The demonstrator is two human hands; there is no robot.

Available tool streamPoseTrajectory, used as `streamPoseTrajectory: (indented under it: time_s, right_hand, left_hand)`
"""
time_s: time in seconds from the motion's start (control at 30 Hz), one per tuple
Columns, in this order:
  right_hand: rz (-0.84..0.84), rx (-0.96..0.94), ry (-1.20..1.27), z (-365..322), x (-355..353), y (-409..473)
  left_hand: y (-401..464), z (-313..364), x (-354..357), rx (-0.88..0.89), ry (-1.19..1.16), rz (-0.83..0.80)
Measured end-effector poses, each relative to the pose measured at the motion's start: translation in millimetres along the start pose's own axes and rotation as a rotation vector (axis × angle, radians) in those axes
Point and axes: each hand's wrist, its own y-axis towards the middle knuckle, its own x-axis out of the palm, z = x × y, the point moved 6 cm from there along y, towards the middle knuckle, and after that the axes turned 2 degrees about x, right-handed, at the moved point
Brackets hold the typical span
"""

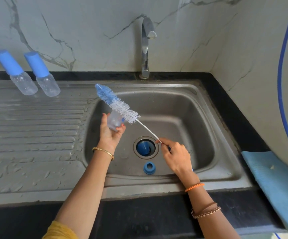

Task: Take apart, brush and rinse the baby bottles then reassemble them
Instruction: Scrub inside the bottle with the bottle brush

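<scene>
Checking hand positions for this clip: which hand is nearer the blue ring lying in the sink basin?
The right hand. It holds the brush handle just above and right of the blue ring. The left hand, gripping the clear bottle, is farther off, up and to the left.

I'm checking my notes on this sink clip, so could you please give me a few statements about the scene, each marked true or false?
1. The left hand holds a clear bottle body. True.
2. The right hand grips the bottle brush by its bristles. False: it pinches the wire stem.
3. Two capped bottles stand on the drainboard. True.
4. The blue ring lies on the drainboard. False: it lies in the sink basin.
5. Water runs from the tap. False: no stream shows.
</scene>
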Motion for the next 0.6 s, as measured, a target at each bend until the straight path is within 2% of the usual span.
streamPoseTrajectory:
  time_s: [0.23, 0.4, 0.5, 0.6]
  right_hand:
    - [0.007, 0.069, 0.038, 5.2, -5.3, 1.5]
    - [0.17, 0.138, 0.057, 6.6, -21.6, -0.1]
    - [0.204, 0.042, 0.0, 3.6, -28.9, -5.0]
    - [0.133, -0.118, -0.231, -3.1, -24.3, -9.9]
  left_hand:
    - [-13.9, 2.9, 13.8, 0.028, 0.036, -0.131]
    - [-15.3, 4.5, 17.6, 0.078, 0.115, -0.184]
    - [-12.7, 4.4, 13.8, 0.085, 0.154, -0.124]
    - [-15.4, 5.1, 14.3, 0.082, 0.235, -0.087]
